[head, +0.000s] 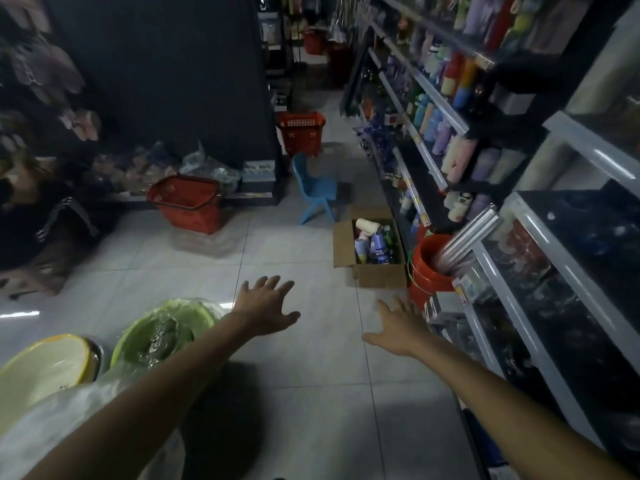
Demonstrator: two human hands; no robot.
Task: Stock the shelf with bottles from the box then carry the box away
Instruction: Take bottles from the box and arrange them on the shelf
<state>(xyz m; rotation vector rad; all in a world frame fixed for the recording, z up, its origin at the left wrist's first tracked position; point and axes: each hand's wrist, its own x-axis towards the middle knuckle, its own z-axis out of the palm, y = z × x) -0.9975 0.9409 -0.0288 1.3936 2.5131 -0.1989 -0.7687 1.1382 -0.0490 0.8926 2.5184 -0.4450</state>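
An open cardboard box [381, 277] stands on the tiled floor against the foot of the shelf [433, 164] on the right. Inside it lie several bottles [375, 245], blue, green and cream. The shelf's tiers hold many coloured bottles. My left hand [265, 304] reaches forward over the floor with its fingers spread and holds nothing. My right hand [401, 325] is also stretched out flat and empty, just short of the box's near side. Neither hand touches the box.
An orange bucket [429, 271] with rolled plastic sheets stands right of the box. A small blue chair [313, 188] sits beyond it. Red baskets [187, 204] stand on the left and further down the aisle. Green and yellow basins [162, 332] lie at lower left.
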